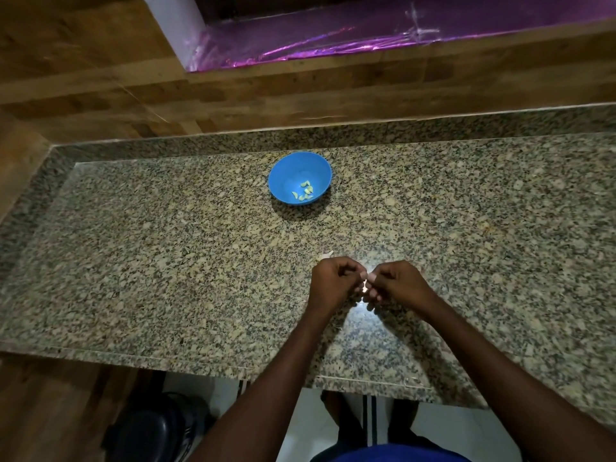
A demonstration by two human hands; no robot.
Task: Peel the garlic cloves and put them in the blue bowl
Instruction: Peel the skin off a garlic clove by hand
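So the person is standing at the near edge of a speckled granite table (166, 261), working both hands close together just above the surface, roughly mid-table and toward the near edge. The left hand (333, 285) and right hand (396, 285) are meeting fingertip to fingertip, and between them there's a small pale garlic clove (366, 284) peeking out. Both grips are curled in tight, pinching that clove from either side. It looks like one hand is steadying it while the other is picking at the skin, though which is doing which is too small to tell.

Just past the left hand's knuckles there are a few whitish scraps (326, 255) lying on the granite. These are probably bits of papery skin or maybe another clove waiting, hard to say.

The round blue plastic bowl (283, 175) is sitting well apart from the hands, toward the far edge of the table, with a handful of yellowish peeled cloves (306, 191) already gathered in its bottom. Keeping it back there probably makes sense: peel falls near the hands, clean cloves go further away. So the job seems to be partway along, with this clove not yet dropped in.
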